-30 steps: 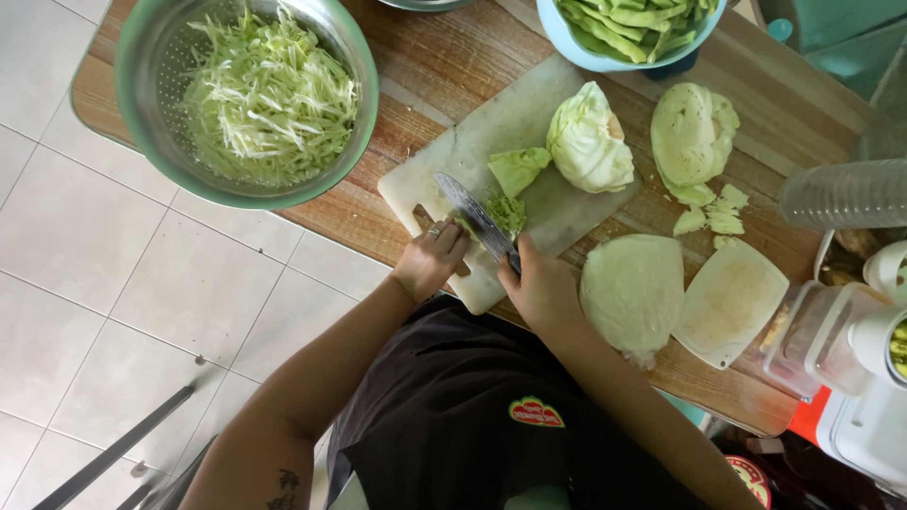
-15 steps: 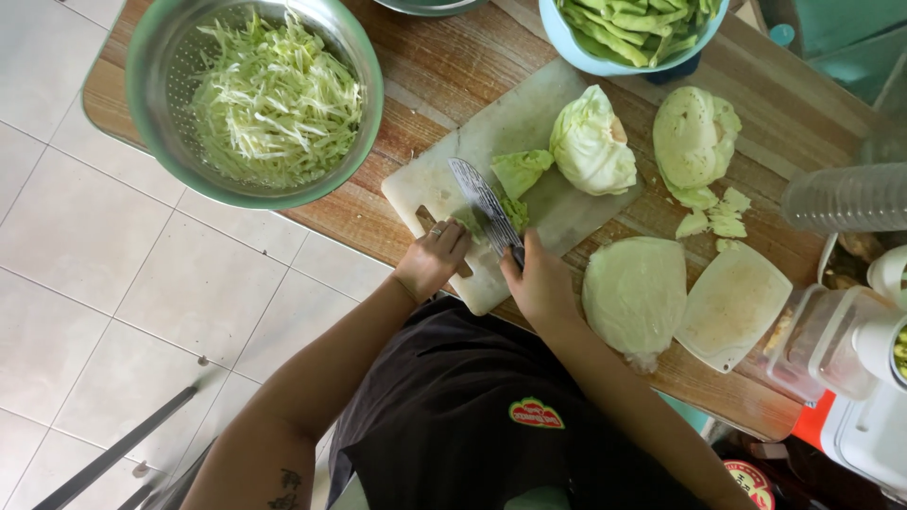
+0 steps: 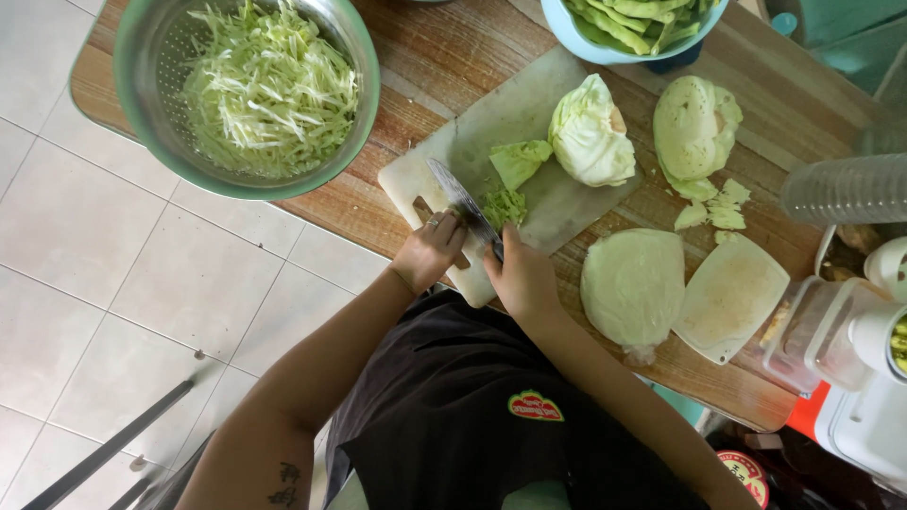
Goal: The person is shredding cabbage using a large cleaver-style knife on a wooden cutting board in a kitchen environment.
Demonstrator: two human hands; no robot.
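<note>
Seen from above, a wooden table [image 3: 444,57] runs across the top of the view. At far left, a green metal colander [image 3: 125,90] is heaped with shredded cabbage [image 3: 269,90].

Next comes a pale cutting board [image 3: 501,109], with one corner jutting past the table's near edge. The left hand [image 3: 430,253] rests on that corner. Its fingers are half curled and grasp nothing, and their tips lie right beside the flat of a knife [image 3: 458,198]. The right hand [image 3: 521,281] is closed around the knife's handle. The blade angles away from the person, edge down on the board, touching a small pile of fresh-cut shreds [image 3: 504,206]. A loose green wedge [image 3: 518,161] and a cabbage chunk [image 3: 590,132] sit just beyond.

Further right are a blue bowl [image 3: 559,28] of green beans [image 3: 633,19], a domed cabbage half [image 3: 694,123], another half lying cut side up [image 3: 631,283], and a small white board [image 3: 732,297].

The main hazard, as I judge it, is the left fingertips so close to the blade: a sideways slip could nick them. Pressing on the overhanging corner could also tip or shift the cutting board.
</note>
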